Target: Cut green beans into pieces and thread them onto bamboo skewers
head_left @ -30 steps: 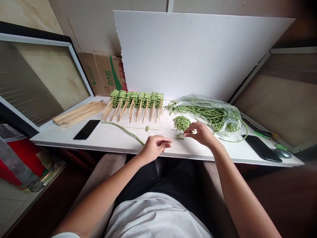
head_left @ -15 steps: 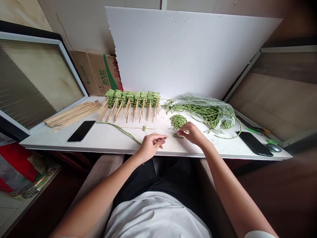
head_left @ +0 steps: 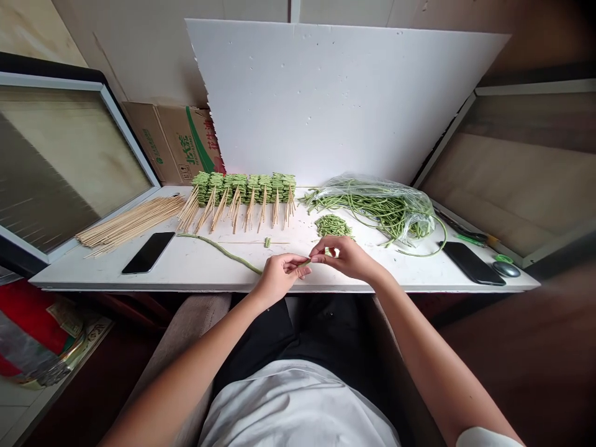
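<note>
Right hand (head_left: 347,256) shifts leftward from the cut pieces to the end of a long green bean (head_left: 223,250).
The bean trails across the tabletop (head_left: 200,274) into the left hand (head_left: 278,274), which closes loosely round it, thumb a little apart; the right thumb and forefinger come together on its tip, close to the left fingertips. Just beyond the left hand lie two short pieces (head_left: 267,242) by a thin stick (head_left: 280,243); behind the right hand sits a pile of cut pieces (head_left: 331,225). Farther back stand the skewered bean bundles (head_left: 244,188) in a row — bare skewers (head_left: 130,220) and a phone (head_left: 148,252) to their left, whole beans (head_left: 372,210) partly under a clear bag (head_left: 421,203) to their right.
</note>
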Available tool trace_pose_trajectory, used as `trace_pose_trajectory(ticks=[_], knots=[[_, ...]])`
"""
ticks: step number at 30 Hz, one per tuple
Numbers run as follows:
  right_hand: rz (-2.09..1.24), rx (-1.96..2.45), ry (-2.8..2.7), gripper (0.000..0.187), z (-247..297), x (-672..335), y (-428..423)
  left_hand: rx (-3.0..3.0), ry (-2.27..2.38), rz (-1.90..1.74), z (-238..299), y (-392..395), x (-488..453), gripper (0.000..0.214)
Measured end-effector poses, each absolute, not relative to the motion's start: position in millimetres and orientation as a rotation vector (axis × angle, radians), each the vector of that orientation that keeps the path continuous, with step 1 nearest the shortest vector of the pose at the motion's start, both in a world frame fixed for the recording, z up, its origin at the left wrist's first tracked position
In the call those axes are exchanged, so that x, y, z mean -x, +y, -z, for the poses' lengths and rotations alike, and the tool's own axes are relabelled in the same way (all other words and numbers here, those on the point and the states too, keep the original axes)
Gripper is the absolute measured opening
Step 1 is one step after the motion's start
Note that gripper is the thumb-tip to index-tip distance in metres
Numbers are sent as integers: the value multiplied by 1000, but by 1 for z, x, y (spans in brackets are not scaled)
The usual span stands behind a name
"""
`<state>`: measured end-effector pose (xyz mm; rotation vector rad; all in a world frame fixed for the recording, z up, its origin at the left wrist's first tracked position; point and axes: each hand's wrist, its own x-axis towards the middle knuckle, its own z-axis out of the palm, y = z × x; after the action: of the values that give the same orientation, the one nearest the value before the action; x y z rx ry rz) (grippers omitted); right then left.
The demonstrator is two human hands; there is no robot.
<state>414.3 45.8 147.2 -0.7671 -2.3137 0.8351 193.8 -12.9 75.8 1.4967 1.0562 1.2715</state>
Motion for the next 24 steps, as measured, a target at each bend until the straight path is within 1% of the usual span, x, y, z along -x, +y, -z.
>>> trace_pose_trajectory(ticks=[4, 9, 14, 15, 16, 19, 23, 24], knots=[[-769, 831, -2277, 37, -151, -424, 50, -1539, 1122, -1287, -79, -11, -190, 41], [-671, 776, -2377, 32, -152, -419, 45, -1598, 1151, -1307, -78, -13, -190, 34], [-554, 699, -2389, 10, -149, -406, 36, -1648, 1134, -1333, -80, -16, -194, 33], [-550, 685, -2382, 8, -148, -403, 35, -1668, 1122, -1334, -81, -17, -195, 31], [-549, 671, -2371, 10, -147, -401, 34, -1691, 1108, -1334, -83, -17, -195, 30], [-589, 611, -2322, 17, -143, -396, 32, -1765, 1070, -1358, -85, -18, -195, 23], [-778, 535, -2265, 10, -138, -397, 36, -1804, 1000, -1390, -86, -17, -193, 17], [-836, 531, -2250, 11, -137, -398, 39, -1796, 983, -1387, -86, -16, -193, 17]])
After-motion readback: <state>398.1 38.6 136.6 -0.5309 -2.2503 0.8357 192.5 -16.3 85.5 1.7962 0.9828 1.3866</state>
